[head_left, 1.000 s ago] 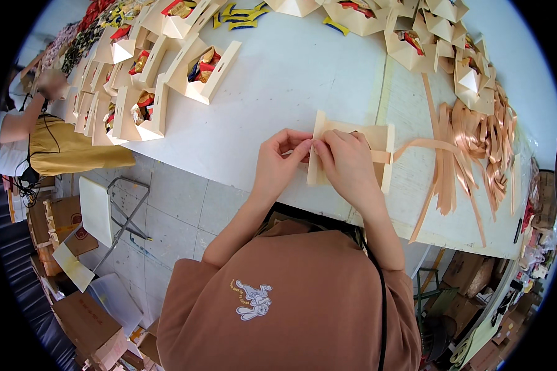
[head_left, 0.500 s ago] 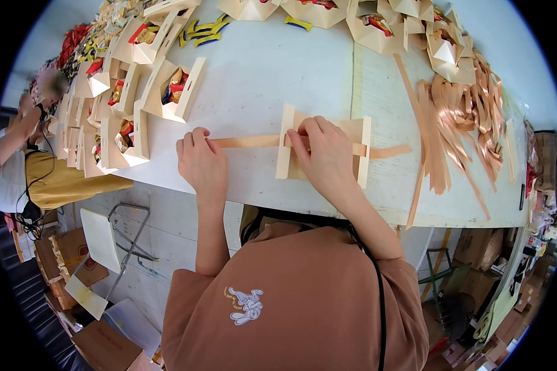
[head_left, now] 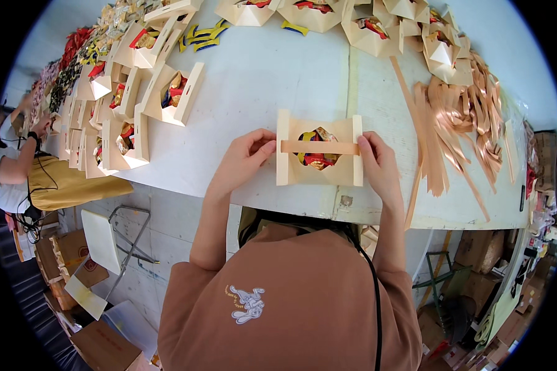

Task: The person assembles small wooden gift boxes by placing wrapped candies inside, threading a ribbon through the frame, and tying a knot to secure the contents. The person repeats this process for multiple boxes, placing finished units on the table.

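In front of me on the table stands a cream paper gift box (head_left: 320,174), with wrapped sweets (head_left: 319,162) showing through its opening. A flat tan ribbon (head_left: 322,147) spans the top between the two upright side panels, crossing over the sweets. My left hand (head_left: 246,162) is closed in a pinch just beside the left panel, level with the ribbon's left end. My right hand (head_left: 382,167) has thumb and fingers closed against the right panel at the ribbon's other end. Both ribbon tails are hidden, so what each hand pinches cannot be made out.
More filled boxes (head_left: 125,162) crowd the table's left side and far edge. Yellow-and-blue wrapped bars (head_left: 205,44) lie at the back left. Loose tan ribbons (head_left: 442,142) spread at the right. Another person (head_left: 20,167) works at far left; a folding chair (head_left: 102,241) stands below.
My right hand has left the box top for its right panel, uncovering sweets and ribbon. My left hand has moved right to the left panel. The ribbon's long tails no longer show.
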`<move>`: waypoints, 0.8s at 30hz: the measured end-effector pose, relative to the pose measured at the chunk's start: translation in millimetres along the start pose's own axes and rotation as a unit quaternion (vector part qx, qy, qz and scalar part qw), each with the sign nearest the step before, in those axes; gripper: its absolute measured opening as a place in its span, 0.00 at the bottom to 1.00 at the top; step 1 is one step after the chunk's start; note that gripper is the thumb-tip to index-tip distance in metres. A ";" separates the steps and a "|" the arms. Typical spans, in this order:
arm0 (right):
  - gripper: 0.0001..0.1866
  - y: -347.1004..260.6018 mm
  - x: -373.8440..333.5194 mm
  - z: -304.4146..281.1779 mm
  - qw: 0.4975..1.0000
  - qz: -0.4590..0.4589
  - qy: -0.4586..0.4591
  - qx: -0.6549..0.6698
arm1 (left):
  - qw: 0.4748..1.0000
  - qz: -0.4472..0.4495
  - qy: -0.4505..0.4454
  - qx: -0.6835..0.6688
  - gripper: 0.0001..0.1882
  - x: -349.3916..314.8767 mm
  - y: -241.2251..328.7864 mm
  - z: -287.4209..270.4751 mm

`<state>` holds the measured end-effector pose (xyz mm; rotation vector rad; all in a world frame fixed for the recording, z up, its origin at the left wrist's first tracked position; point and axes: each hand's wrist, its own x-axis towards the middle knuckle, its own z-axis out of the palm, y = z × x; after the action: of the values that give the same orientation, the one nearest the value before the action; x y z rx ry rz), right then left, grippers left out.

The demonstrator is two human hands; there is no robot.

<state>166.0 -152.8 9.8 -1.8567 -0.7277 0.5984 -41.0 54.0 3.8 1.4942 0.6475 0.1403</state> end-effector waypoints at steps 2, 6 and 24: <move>0.15 3.0 3.6 -4.5 0.998 0.016 0.017 -0.061 | 0.999 -0.001 -0.012 0.030 0.11 0.7 -1.8 -6.6; 0.18 2.5 5.3 -20.9 0.989 -0.023 0.033 -0.142 | 0.987 0.007 -0.039 0.159 0.13 -3.4 13.3 -30.8; 0.11 -123.2 12.9 -6.3 0.948 -0.304 -0.029 -0.089 | 0.968 0.237 0.018 0.078 0.09 1.2 90.5 61.6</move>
<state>153.0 -109.7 125.5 -1.6501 -1.3591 0.1887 16.6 10.0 85.9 1.7831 0.3248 0.4938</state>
